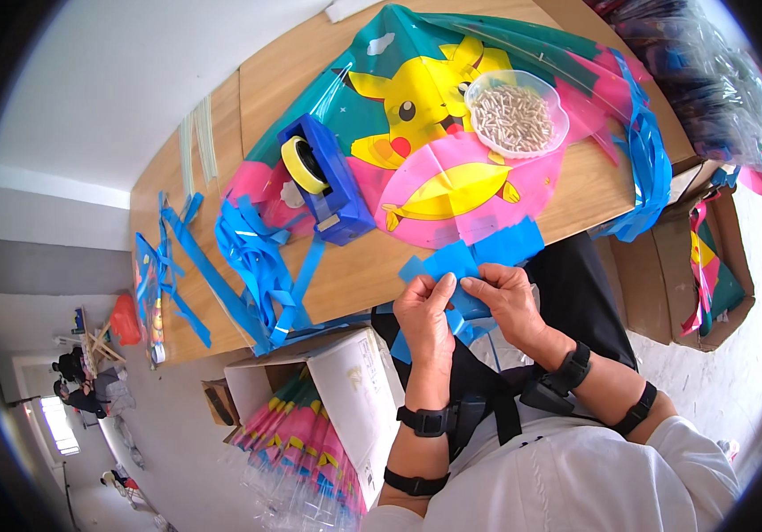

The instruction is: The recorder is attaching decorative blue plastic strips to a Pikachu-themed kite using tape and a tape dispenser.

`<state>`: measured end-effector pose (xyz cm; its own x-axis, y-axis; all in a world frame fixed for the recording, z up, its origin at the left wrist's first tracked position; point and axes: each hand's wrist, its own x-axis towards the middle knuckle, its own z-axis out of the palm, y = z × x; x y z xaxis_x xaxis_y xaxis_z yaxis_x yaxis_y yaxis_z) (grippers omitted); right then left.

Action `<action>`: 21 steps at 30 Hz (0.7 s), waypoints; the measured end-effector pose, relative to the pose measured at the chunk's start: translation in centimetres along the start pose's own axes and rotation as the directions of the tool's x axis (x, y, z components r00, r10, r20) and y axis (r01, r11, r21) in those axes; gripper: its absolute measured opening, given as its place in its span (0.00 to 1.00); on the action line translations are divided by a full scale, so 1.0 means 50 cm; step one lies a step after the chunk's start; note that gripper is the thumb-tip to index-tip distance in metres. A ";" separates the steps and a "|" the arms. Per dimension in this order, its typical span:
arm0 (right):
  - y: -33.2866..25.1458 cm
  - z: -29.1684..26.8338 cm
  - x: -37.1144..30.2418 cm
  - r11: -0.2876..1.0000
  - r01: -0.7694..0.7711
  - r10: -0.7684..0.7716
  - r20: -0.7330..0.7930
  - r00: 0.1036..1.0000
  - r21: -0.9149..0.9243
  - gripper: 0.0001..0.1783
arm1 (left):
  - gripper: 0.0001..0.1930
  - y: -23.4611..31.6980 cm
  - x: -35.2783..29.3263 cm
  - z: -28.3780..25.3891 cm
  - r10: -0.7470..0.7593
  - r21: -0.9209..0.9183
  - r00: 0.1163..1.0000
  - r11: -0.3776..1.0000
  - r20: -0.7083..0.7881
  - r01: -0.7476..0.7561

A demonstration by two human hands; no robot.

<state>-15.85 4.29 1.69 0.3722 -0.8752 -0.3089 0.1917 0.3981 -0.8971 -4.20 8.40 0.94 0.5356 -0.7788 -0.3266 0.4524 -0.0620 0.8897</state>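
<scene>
My left hand (424, 317) and my right hand (507, 301) meet at the table's near edge, both pinching a blue plastic strip piece (480, 255) that lies over the edge. Just beyond it a colourful kite (452, 177) with a yellow cartoon figure on teal and pink is spread on the wooden table (372, 266). A blue tape dispenser (326, 180) with a yellow roll stands on the kite's left part. A clear plastic bowl (517, 113) of small white pieces sits on the kite's far right part.
Loose blue ribbons (252, 262) are heaped at the table's left, more blue ribbons (649, 168) hang off its right end. A white box (359, 390) of folded kites stands below the table at my left. Cardboard boxes (709, 266) stand on the right. People sit far left.
</scene>
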 end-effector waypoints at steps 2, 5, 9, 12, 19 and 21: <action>0.011 0.000 0.004 0.998 -0.052 0.054 -0.051 0.997 0.031 0.14 | 0.08 -0.002 -0.004 0.004 -0.014 -0.036 1.000 0.999 -0.005 0.014; 0.020 0.001 0.008 0.992 -0.086 0.095 -0.097 0.991 0.094 0.16 | 0.08 -0.006 -0.005 0.009 -0.011 -0.057 0.999 0.998 -0.045 0.009; 0.036 -0.004 0.014 0.965 -0.022 0.066 -0.160 0.985 0.262 0.11 | 0.09 -0.003 -0.006 0.008 0.020 -0.015 0.994 1.000 -0.104 -0.021; 0.013 -0.002 0.020 0.905 -0.084 0.208 -0.264 0.942 0.416 0.07 | 0.09 -0.002 -0.005 0.000 0.064 0.012 0.993 0.998 -0.096 -0.063; -0.018 -0.004 -0.002 0.979 -0.187 0.189 -0.030 0.981 0.078 0.17 | 0.09 -0.008 -0.001 -0.008 0.052 0.010 0.991 0.999 -0.123 -0.051; 0.002 -0.010 -0.002 0.977 -0.211 0.211 0.030 0.977 0.007 0.17 | 0.10 -0.015 -0.001 -0.003 0.048 -0.040 0.989 0.998 -0.137 -0.054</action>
<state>-16.31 4.26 1.47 0.4315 -0.7629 -0.4814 0.1155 0.5760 -0.8093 -4.45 8.59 0.23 0.6491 -0.6883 -0.3239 0.4508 0.0050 0.8926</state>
